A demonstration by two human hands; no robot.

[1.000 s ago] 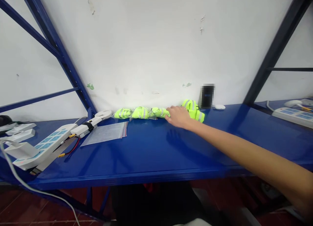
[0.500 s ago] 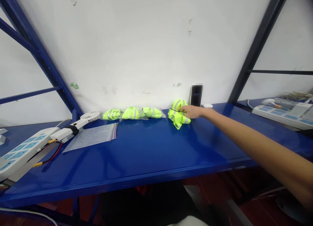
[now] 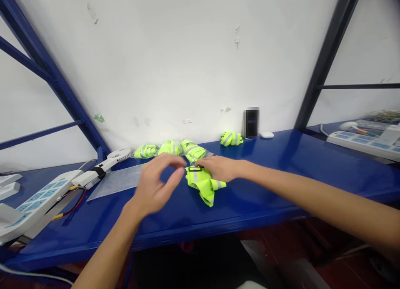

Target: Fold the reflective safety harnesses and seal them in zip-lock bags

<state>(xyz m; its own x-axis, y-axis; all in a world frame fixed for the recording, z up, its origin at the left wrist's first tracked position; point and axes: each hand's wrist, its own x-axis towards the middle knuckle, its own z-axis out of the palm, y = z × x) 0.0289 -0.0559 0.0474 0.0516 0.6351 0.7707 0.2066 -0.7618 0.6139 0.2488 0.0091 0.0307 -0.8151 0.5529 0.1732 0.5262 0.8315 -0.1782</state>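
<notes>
My right hand (image 3: 220,167) grips a bundled neon-yellow reflective strap (image 3: 203,185) with grey stripes and a black buckle, over the middle of the blue table (image 3: 250,189). A loose end of the strap hangs toward the front edge. My left hand (image 3: 158,183) hovers to its left, thumb and fingers apart, holding nothing. Behind the hands, along the wall, lie several similar bundles in clear bags, such as one bagged bundle (image 3: 146,150). Another rolled bundle (image 3: 231,138) sits farther right. Partly behind my left hand are clear zip bags (image 3: 117,181).
At left are a white handheld fan (image 3: 118,154), a white power strip (image 3: 40,199) and a red-black cable (image 3: 75,203). A dark upright device (image 3: 251,122) and a small white case (image 3: 267,135) stand by the wall. Another power strip (image 3: 359,143) lies at right.
My right hand has drawn one yellow strap bundle from near the wall toward me and to the left, leaving another bundle behind. My left hand has come into view.
</notes>
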